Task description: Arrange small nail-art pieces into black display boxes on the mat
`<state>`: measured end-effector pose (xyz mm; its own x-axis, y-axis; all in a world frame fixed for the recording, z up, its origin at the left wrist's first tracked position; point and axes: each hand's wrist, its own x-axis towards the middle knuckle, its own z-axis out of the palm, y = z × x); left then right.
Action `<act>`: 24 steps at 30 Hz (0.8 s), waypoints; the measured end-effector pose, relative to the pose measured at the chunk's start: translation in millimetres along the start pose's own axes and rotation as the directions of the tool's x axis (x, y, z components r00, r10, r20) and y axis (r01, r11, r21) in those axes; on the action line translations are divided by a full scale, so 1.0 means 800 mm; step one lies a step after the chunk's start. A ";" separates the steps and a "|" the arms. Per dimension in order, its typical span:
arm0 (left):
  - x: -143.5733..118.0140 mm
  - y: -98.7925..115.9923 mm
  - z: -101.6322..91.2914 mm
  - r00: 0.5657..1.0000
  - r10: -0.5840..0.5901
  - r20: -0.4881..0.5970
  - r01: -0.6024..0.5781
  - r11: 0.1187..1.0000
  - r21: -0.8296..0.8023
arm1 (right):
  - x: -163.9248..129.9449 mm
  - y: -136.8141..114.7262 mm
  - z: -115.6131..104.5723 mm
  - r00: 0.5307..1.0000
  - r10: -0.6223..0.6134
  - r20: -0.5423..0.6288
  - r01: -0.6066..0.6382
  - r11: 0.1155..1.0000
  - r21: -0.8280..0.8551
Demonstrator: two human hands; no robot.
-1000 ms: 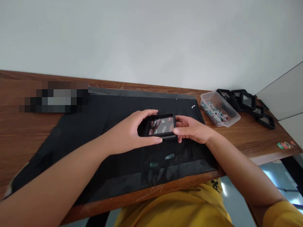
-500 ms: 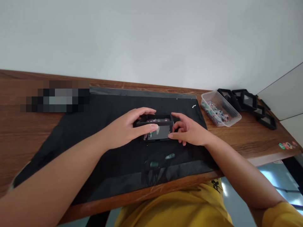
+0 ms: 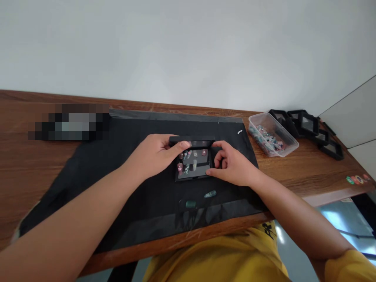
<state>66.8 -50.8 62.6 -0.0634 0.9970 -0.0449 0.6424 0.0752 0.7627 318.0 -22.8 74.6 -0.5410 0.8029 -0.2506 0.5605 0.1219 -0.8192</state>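
Observation:
A small black box (image 3: 192,178) lies on the black mat with its lid (image 3: 192,138) tilted up at the back. Inside are several decorated false nails, among them a pink one (image 3: 180,169), a green one (image 3: 187,169) and a pale one (image 3: 194,165). My left hand (image 3: 157,154) grips the lid at its left end, thumb on the near face. My right hand (image 3: 232,162) holds the box's right side, thumb at the front corner and index finger near the lid's end. Two loose green false nails, one squarish (image 3: 190,204) and one pointed (image 3: 210,194), lie nearer me.
The black mat (image 3: 132,211) covers much of the wooden table (image 3: 311,176). To the right stands a clear plastic tub (image 3: 289,150) of many small packets, beside several black window boxes (image 3: 308,123). A blurred-out dark object (image 3: 72,125) lies at left. The wall is behind.
The lid has swung further up and back with my left hand, so more false nails show inside the box. My right hand has stayed at the box's right side.

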 end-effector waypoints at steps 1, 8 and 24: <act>0.001 0.002 0.000 1.000 -0.009 -0.003 0.009 1.000 0.015 | 0.000 0.000 0.001 1.000 -0.003 -0.002 0.003 1.000 -0.008; 0.006 0.008 0.000 1.000 0.014 -0.011 -0.013 1.000 0.023 | 0.002 0.005 0.003 0.993 -0.113 0.019 0.113 0.994 0.003; -0.001 0.010 -0.004 0.995 0.027 -0.091 -0.028 1.000 -0.007 | -0.002 0.000 0.001 0.978 -0.197 -0.066 0.193 0.979 -0.061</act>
<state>69.9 -51.2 70.9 -0.1153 0.9927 0.0351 0.6385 0.0470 0.7682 318.4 -24.7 74.4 -0.5980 0.8000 -0.0494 0.4823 0.3099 -0.8194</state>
